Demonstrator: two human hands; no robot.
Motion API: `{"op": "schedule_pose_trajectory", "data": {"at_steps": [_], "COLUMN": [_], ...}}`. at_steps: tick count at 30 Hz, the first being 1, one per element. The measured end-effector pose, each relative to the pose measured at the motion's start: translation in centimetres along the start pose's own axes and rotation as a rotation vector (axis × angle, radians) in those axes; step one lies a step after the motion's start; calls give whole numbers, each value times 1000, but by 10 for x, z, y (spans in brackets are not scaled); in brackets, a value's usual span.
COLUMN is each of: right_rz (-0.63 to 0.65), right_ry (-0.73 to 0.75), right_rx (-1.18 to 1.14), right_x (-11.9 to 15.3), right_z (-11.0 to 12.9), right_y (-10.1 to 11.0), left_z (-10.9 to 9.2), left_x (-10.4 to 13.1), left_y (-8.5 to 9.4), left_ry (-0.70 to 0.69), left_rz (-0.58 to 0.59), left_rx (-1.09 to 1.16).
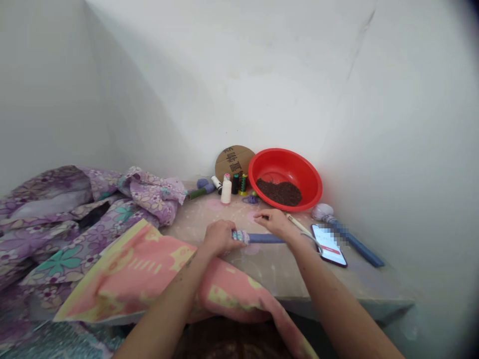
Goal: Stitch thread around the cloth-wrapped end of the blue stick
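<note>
My left hand (219, 237) is closed around the patterned cloth end of a blue cloth-covered stick (265, 238), which lies across the table pointing right. Floral cloth with a pale frilly edge shows beside my fingers; the rest of that end is hidden in my hand. My right hand (275, 223) is raised just above the stick, thumb and fingertips pinched together. Whatever sits in that pinch, if anything, is too small to make out. A pink and yellow cloth (149, 269) lies under my left forearm and hangs over the table's front edge.
A red basin (314, 192) holding dark brown grains stands at the back, beside thread spools (226, 192) and a cardboard disc (234, 159). Rightward lie a phone (329, 249) with a lit screen and another blue stick (359, 247) with a round white end. Floral fabric (75, 214) is heaped left.
</note>
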State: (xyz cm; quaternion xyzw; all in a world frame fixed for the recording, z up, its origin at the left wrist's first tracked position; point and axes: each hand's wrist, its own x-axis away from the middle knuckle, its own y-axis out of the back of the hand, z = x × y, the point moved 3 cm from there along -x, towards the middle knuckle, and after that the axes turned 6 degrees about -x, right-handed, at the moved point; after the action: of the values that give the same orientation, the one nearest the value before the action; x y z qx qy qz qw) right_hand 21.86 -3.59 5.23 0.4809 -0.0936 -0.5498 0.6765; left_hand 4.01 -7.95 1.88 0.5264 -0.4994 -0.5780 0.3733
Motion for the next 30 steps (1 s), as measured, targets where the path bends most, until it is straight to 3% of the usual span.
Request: {"op": "schedule_pose_trajectory", "data": {"at_steps": [5,13,16,23,30], "right_rz": [200,270,184,-242,-489], "right_ry": [142,172,186,116,101], "right_rx": [-43,-22,-42,-110,-92], "right_x": [6,9,8,-4,-7], "right_z": [10,15,16,6,14], "right_y": [-32,-41,-36,-8,22], "left_z": [-1,-2,-2,-3,-1], "left_x": [1,2,2,2,2], "left_y": [1,2,1,4,2], "left_ry": [5,15,0,1,-43], "left_rz": [12,19,17,26,-4], "left_rx": [-9,-7,-1,-9,-11]}}
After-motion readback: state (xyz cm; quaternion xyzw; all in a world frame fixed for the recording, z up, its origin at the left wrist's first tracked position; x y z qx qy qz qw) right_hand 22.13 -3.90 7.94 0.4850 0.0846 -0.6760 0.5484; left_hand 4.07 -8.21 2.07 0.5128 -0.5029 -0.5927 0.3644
